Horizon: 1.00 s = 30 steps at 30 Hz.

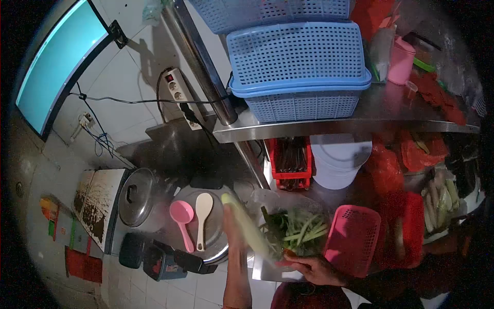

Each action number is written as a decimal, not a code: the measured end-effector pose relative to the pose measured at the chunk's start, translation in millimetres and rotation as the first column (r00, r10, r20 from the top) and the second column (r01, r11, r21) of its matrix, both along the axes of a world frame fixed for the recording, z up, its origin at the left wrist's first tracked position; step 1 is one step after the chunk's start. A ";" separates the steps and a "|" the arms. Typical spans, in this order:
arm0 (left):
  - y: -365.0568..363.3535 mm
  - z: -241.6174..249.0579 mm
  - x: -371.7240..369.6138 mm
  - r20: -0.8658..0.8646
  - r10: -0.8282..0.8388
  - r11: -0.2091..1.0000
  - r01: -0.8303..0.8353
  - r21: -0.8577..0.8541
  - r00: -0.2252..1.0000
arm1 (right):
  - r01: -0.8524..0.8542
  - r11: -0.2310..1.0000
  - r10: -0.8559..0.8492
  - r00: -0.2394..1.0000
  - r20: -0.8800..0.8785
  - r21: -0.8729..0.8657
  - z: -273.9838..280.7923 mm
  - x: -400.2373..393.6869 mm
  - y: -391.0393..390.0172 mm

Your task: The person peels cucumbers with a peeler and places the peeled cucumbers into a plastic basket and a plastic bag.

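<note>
My left hand [232, 226], blurred by motion, is closed around a long pale green vegetable [248, 229], which looks like a peeled cucumber or gourd. It slants from upper left down toward my right hand [318, 270]. That hand is closed by the vegetable's lower end, on a small tool with a reddish part that is too blurred to name. Just beyond the hands, cut green stalks and leaves [303, 226] lie in a clear plastic bag. A pink basket [353, 239] stands to the right of my right hand.
On a round metal lid at left lie a pink ladle [182, 216] and a cream rice paddle [204, 211]. A lidded pot [138, 198] stands further left. Blue baskets [298, 56] sit on the steel shelf [309, 129] above, with white lids [339, 154] and a red cutlery box [290, 175] below.
</note>
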<state>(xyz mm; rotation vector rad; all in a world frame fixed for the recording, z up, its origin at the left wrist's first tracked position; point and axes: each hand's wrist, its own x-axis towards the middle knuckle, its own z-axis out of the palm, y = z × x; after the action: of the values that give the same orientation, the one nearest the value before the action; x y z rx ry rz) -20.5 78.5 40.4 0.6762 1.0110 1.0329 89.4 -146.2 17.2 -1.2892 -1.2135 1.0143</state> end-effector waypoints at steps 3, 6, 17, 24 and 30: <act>-11.0 -4.7 -7.2 -0.185 -0.239 0.954 0.266 0.139 0.953 | 0.059 0.997 -0.061 0.998 0.030 0.048 37.6 20.7 30.0; -24.8 -3.4 -9.1 -0.265 -0.365 0.872 0.427 0.240 0.893 | 0.109 0.985 -0.126 0.985 0.122 0.134 77.1 38.6 66.0; -29.0 5.9 0.7 -0.099 -0.327 0.911 0.341 0.232 0.940 | 0.034 0.996 -0.045 0.991 0.129 0.081 57.2 29.5 91.1; 6.6 -4.5 0.6 0.186 0.096 0.995 -0.100 0.010 0.978 | -0.145 0.989 0.141 0.981 0.133 0.020 -27.4 -12.8 -2.7; -38.4 -22.6 2.8 0.205 -0.234 0.958 0.261 -0.118 0.950 | 0.109 0.994 -0.109 0.994 -0.008 0.013 28.5 35.3 6.8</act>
<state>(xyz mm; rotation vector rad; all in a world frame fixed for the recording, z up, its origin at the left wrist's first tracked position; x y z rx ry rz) -17.8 40.1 17.8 0.5592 0.8025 0.7793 124.7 -139.4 45.7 -1.3253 -1.1301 0.9296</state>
